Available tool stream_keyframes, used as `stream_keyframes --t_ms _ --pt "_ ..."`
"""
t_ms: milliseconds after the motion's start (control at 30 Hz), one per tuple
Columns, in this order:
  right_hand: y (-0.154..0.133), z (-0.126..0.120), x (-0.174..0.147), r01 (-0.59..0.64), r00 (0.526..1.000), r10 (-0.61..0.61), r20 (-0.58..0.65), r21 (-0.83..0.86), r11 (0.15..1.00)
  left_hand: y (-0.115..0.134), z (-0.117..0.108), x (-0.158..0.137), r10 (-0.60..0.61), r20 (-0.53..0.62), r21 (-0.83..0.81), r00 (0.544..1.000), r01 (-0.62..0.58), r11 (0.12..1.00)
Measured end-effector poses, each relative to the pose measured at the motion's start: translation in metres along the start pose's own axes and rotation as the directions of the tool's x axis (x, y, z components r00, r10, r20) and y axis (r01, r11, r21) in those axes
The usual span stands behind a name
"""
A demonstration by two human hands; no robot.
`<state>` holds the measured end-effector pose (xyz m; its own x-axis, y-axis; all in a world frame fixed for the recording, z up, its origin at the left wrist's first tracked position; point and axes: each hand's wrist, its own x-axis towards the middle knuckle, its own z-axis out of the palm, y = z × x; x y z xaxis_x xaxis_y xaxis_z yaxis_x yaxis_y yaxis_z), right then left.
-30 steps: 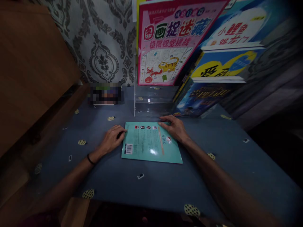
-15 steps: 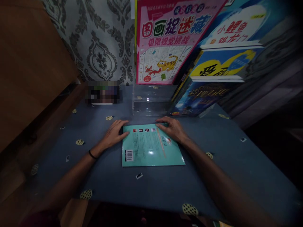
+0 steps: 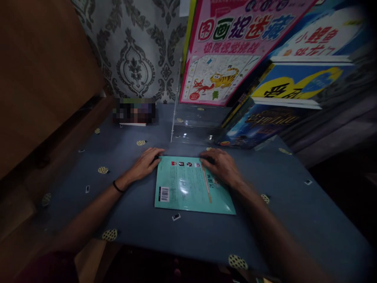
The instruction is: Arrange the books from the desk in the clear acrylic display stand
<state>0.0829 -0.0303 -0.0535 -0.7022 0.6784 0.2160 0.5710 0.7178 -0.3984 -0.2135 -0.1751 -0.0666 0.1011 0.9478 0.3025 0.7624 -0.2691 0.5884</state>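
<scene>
A thin teal book [image 3: 187, 190] lies on the table with its back cover up, showing a barcode, several small pictures and columns of text. My left hand [image 3: 149, 161] holds its far left corner, thumb at the edge and fingers curled beyond it. At the far right corner my right hand [image 3: 219, 163] pinches the book, with its thumb on the cover and its fingers past the far edge. The undersides of both hands' fingers are partly hidden. A dark band circles my left wrist.
The blue tablecloth [image 3: 126, 212] has pineapple prints. Behind the teal book stands a clear acrylic rack [image 3: 191, 133]. It holds a pink picture book [image 3: 224, 74], a yellow-and-blue book [image 3: 306, 80] and a dark blue book [image 3: 262, 122]. A blurred-out item [image 3: 134, 112] lies at the back left.
The whole view has shifted, so most things appear further right. The teal book has turned slightly, its near right corner lower in view. My fingers have drawn in closer on its far corners.
</scene>
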Motion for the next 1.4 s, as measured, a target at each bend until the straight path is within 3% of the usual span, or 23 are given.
stream_keyframes --t_ms 67,167,267,367,533,867,1400 --pt "-0.017 0.003 -0.001 0.045 0.999 -0.045 -0.008 -0.072 0.996 0.0 0.0 0.0 0.003 -0.008 -0.012 1.0 -0.003 1.0" --pt "-0.054 0.014 -0.004 0.172 0.984 -0.171 0.057 -0.029 0.985 0.0 0.001 0.0 -0.002 -0.02 -0.041 1.0 0.001 0.999" --pt "-0.092 0.03 -0.006 0.351 0.924 -0.353 0.146 0.044 0.935 -0.002 0.001 -0.001 -0.024 -0.027 -0.079 0.999 0.021 0.997" --pt "-0.114 0.046 -0.003 0.436 0.875 -0.441 0.202 0.071 0.897 -0.004 0.003 -0.002 -0.036 -0.041 -0.112 0.998 0.031 0.993" --pt "-0.122 0.058 0.001 0.419 0.884 -0.421 0.202 0.055 0.906 -0.008 0.005 -0.002 -0.037 -0.069 -0.135 0.997 0.027 0.99" --pt "-0.123 0.052 0.0 0.365 0.906 -0.366 0.213 0.044 0.93 -0.006 0.006 -0.002 -0.071 -0.083 -0.107 0.994 0.062 0.992" --pt "-0.117 0.049 -0.008 0.294 0.933 -0.297 0.204 0.042 0.955 -0.001 0.002 0.001 0.039 -0.021 0.046 0.999 -0.038 0.998"
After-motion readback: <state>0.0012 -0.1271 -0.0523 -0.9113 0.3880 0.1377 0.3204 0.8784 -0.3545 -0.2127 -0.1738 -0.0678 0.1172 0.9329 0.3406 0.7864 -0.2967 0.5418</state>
